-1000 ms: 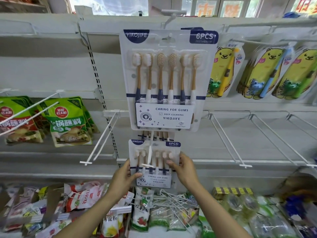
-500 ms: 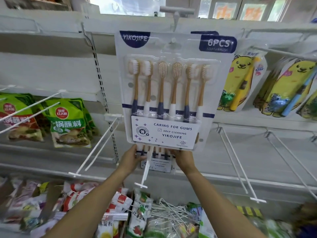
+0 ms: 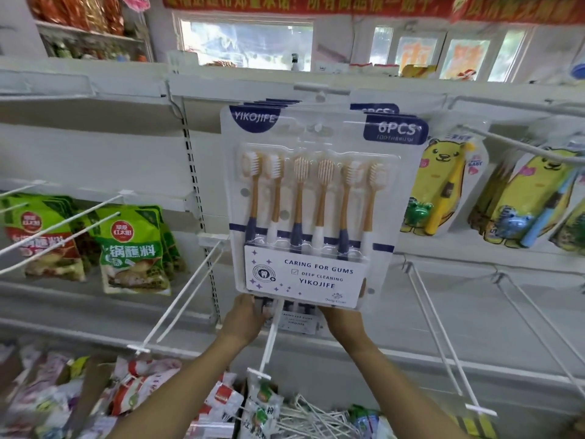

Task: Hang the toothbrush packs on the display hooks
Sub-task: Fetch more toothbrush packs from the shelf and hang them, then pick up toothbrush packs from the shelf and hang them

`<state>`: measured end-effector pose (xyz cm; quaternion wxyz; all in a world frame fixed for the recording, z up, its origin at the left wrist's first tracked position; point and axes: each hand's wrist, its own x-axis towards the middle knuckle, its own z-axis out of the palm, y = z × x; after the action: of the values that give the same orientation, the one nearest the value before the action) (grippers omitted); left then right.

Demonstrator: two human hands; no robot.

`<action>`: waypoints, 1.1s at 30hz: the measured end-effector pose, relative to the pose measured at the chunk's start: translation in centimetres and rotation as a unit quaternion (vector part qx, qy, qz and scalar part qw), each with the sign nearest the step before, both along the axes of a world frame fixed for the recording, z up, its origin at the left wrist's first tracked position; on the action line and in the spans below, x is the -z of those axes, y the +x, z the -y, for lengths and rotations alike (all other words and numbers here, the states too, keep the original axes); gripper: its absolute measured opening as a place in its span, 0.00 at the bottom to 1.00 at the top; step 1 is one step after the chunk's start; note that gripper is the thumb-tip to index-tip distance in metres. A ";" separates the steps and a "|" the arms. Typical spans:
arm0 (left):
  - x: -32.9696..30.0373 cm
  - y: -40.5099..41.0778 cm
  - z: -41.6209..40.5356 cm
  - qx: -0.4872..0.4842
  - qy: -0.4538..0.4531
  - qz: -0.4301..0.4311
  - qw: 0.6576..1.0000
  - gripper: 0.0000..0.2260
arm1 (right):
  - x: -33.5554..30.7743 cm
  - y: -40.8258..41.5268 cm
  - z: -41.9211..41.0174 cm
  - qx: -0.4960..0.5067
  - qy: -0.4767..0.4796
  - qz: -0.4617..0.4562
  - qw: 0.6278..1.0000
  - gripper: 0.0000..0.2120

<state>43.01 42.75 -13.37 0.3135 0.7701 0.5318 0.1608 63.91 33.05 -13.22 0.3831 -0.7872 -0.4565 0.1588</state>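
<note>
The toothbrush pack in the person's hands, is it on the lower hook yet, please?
Cannot tell. The held pack sits behind the hook's rod, gripped by left hand and right hand, but its top is hidden behind the upper hanging pack.

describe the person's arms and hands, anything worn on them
Both forearms come up from the bottom edge of the view and are bare as far as they show: no sleeves in view. The left hand and right hand are bare too, no gloves. No watch, bracelet or ring shows on the visible parts; the fingertips are hidden behind the toothbrush pack.
</note>
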 end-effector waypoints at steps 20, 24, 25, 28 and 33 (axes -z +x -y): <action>0.2 -3.0 15.7 0.266 0.316 -0.066 0.908 0.29 | -1.9 -4.8 22.4 -0.041 -0.023 0.301 0.952 0.28; -0.6 -1.1 18.6 0.302 0.336 -0.032 0.892 0.30 | -2.7 -4.6 27.0 -0.019 -0.022 0.328 0.944 0.30; -0.9 -0.6 19.3 0.308 0.337 -0.025 0.889 0.29 | -2.9 -4.3 28.2 -0.015 -0.024 0.331 0.943 0.31; -2.0 0.9 21.7 0.331 0.335 -0.008 0.882 0.29 | -3.0 -3.3 31.3 0.002 -0.031 0.335 0.942 0.29; -2.8 4.9 26.3 0.381 0.322 0.012 0.867 0.27 | -3.6 -0.7 36.1 0.021 -0.043 0.327 0.944 0.28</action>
<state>47.91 16.45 -10.56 0.0916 0.9690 0.1116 0.2004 63.16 -3.01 -9.62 0.1817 -0.8210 -0.5326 -0.0965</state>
